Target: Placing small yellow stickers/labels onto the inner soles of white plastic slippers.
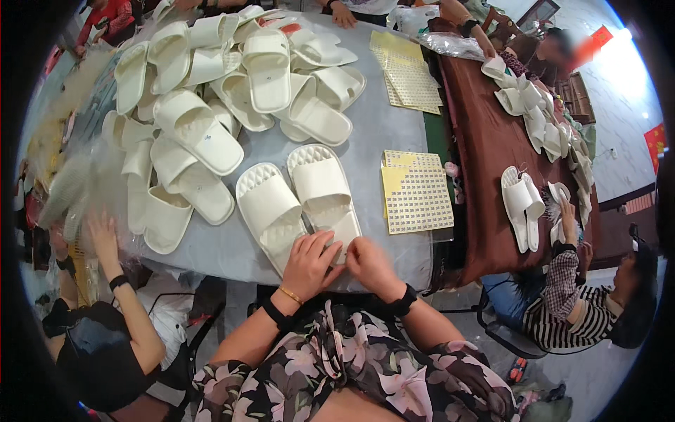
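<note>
Two cream slippers lie side by side at the table's near edge, toes pointing away: a left slipper (267,204) and a right slipper (325,184), both with quilted insoles and broad straps. Over the heel of the right slipper, my left hand (309,266) is closed, its fingers curled onto the sole. My right hand (374,267) is curled shut at the same heel's right edge, close to the left fingertips. Whatever its fingers pinch is hidden. Yellow sticker sheets (418,193) with rows of small labels lie to the right of the pair.
A heap of cream slippers (200,130) covers the table's left and back. More sticker sheets (406,70) lie farther back. On the right, a brown-covered table (485,204) bears more slippers (517,204). Co-workers sit at left (105,352) and right (583,309); others are at the far side.
</note>
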Available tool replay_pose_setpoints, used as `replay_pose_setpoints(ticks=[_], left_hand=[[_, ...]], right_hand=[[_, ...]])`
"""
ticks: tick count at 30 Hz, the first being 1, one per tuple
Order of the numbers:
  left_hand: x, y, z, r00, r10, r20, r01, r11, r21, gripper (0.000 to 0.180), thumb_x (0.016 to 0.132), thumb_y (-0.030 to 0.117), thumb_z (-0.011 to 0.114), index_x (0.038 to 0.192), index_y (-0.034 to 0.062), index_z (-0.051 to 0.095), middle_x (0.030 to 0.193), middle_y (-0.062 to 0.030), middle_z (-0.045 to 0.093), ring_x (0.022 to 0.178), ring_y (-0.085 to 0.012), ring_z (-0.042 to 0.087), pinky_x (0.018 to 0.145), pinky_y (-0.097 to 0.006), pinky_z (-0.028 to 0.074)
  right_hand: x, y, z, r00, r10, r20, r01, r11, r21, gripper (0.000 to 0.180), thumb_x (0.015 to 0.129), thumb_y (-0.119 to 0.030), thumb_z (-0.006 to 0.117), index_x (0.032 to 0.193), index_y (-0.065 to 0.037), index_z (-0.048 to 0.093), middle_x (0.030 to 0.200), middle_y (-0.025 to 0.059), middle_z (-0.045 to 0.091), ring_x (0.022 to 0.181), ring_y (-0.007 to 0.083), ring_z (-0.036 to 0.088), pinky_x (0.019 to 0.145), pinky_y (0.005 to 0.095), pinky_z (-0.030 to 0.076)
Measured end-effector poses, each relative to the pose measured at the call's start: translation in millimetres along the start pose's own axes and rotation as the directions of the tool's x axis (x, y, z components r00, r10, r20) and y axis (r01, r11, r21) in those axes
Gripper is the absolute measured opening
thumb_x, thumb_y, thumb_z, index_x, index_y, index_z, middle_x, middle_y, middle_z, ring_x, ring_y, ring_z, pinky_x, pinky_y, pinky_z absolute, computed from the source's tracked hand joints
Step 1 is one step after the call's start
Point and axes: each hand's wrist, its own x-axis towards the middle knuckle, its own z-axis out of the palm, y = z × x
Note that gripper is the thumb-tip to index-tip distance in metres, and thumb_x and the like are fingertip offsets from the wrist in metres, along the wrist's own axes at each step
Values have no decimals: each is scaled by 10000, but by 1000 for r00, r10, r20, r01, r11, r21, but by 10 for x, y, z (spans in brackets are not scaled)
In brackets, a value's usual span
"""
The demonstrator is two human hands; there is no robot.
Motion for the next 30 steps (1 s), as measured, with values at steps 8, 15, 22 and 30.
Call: replay_pose_setpoints(ticks=[8,15,22,30], left_hand=[[-2,-7,3,1000,-8,-11,8,999,-37,471,794,307,727,1190,89,595,1276,-118,550,1197,-307,505,1034,-458,371],[-5,-3,19,1000,-9,3,9,1000,-24,460,793,286,718,1191,88,601,1286,-114,549,1199,-303,509,1040,-461,367],[9,5,25,1000,-7,0,7,1000,-13,442,793,278,716,1179,87,615,1284,-117,555,1211,-298,509,1045,-459,361],[-28,10,17,1000,3,16,-3,1000,-2,453,791,313,724,1166,77,630,1277,-124,555,1211,-298,502,1046,-456,356]], right_hand=[[-32,-101,-94,988,-32,-150,33,999,6,59,854,-127,632,855,-69,621,831,134,608,761,352,615,666,447,504],[23,-57,-9,990,-43,-134,24,990,-141,93,798,-153,676,814,-77,627,773,114,611,700,330,620,635,421,507],[69,-12,-76,994,-96,-57,87,985,-150,132,823,-170,623,783,-54,573,778,147,609,729,379,614,635,478,505],[479,474,-640,999,46,25,-52,920,389,171,872,-150,623,955,-2,652,815,104,669,720,158,614,655,318,492]])
